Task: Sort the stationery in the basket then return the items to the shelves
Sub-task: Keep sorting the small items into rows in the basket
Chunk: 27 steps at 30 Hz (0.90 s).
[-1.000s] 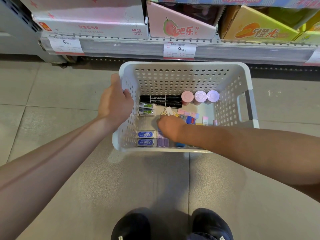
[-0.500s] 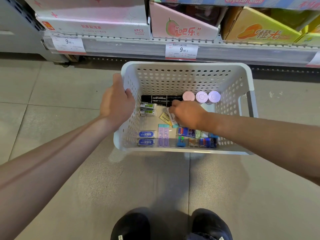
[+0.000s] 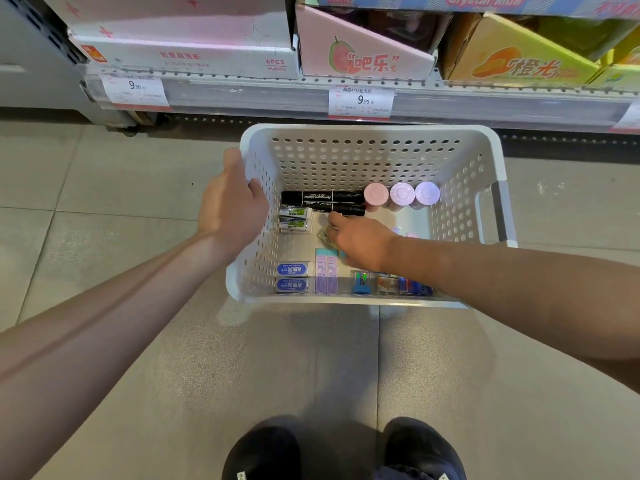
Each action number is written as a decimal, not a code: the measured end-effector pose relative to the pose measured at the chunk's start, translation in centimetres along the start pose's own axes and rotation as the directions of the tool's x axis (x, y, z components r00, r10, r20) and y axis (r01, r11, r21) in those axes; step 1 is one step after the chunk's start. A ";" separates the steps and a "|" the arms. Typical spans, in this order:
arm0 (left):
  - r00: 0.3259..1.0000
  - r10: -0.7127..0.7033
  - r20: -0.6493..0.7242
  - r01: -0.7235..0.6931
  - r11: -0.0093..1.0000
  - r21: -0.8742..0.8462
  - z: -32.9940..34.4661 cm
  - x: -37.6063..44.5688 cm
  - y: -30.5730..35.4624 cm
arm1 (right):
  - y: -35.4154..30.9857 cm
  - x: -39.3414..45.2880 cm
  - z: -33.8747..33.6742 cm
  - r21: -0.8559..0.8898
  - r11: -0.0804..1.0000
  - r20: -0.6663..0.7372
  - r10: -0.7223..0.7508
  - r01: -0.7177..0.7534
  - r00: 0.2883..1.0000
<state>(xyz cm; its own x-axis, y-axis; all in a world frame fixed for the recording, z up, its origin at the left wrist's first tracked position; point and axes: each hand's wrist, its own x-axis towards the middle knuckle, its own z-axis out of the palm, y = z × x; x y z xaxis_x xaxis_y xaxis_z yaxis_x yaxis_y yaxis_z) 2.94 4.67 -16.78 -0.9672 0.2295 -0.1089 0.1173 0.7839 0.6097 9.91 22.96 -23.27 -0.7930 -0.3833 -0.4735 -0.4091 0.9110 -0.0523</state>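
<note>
Three round jars (image 3: 401, 195), two black markers (image 3: 322, 201)

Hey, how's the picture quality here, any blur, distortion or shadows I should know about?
Head view: wide-angle bending curves the shelf edge and stretches both forearms toward the corners; the boxes at the top edge are softly blurred; a soft shadow falls on the floor under the basket; the right hand hides some items; the small labels in the basket are too small to read.

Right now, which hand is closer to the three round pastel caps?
Right. The right hand is inside the basket, just below-left of the caps; the left hand grips the basket's left rim.
</note>
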 end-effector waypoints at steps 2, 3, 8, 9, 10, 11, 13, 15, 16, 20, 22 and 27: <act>1.000 0.008 -0.002 -0.008 1.000 0.003 0.0 0.1 0.0 | 0.1 -0.3 -0.3 0.005 1.000 -0.011 -0.014 0.015 1.000; 1.000 0.009 -0.002 -0.009 1.000 0.005 0.0 0.1 0.0 | 0.2 -0.4 -0.6 0.010 1.000 -0.022 -0.015 0.015 1.000; 1.000 0.005 0.001 -0.005 1.000 0.002 0.0 0.0 0.0 | 1.4 -1.1 -1.1 0.216 0.976 -0.224 0.066 -0.016 0.972; 1.000 0.006 0.000 -0.006 1.000 0.003 -0.1 0.0 0.0 | 1.7 -1.2 -1.2 0.323 0.946 -0.258 0.130 -0.042 0.957; 1.000 0.005 0.000 -0.005 1.000 0.005 -0.1 0.0 0.1 | 1.9 -1.3 -1.5 0.415 0.907 -0.257 0.187 -0.066 0.948; 1.000 0.004 0.001 -0.004 1.000 0.005 -0.1 0.0 0.1 | 2.1 -1.3 -1.7 0.481 0.872 -0.220 0.221 -0.091 0.950; 1.000 -0.001 -0.001 0.001 1.000 0.003 -0.1 0.1 0.0 | 2.4 -1.3 -2.0 0.512 0.847 -0.054 0.193 -0.139 0.980; 1.000 0.001 0.000 -0.001 1.000 -0.002 -0.1 0.1 0.0 | 2.3 -1.0 -1.9 0.477 0.862 0.115 0.129 -0.168 0.985; 1.000 0.003 0.001 -0.003 1.000 -0.002 -0.1 0.1 0.0 | 2.2 -0.8 -1.7 0.473 0.858 0.194 0.120 -0.200 0.974; 1.000 0.000 0.004 0.000 1.000 0.005 0.0 0.0 0.0 | 1.6 -0.3 -0.6 0.462 0.857 0.269 0.109 -0.228 0.957; 1.000 -0.004 0.002 0.004 1.000 0.004 0.0 0.0 0.0 | 1.3 -0.2 -0.1 0.479 0.847 0.208 0.143 -0.229 0.967; 1.000 -0.003 -0.002 0.003 1.000 0.001 0.0 0.1 0.0 | 0.6 -0.1 1.5 0.511 0.827 0.065 0.236 -0.235 0.970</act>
<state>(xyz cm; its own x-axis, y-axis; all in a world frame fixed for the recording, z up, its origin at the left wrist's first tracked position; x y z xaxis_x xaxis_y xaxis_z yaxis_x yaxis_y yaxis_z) 2.89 4.67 -16.84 -0.9681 0.2255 -0.1093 0.1142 0.7854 0.6084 10.42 23.75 -24.56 -0.8361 -0.1468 -0.5285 0.0789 0.9214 -0.3806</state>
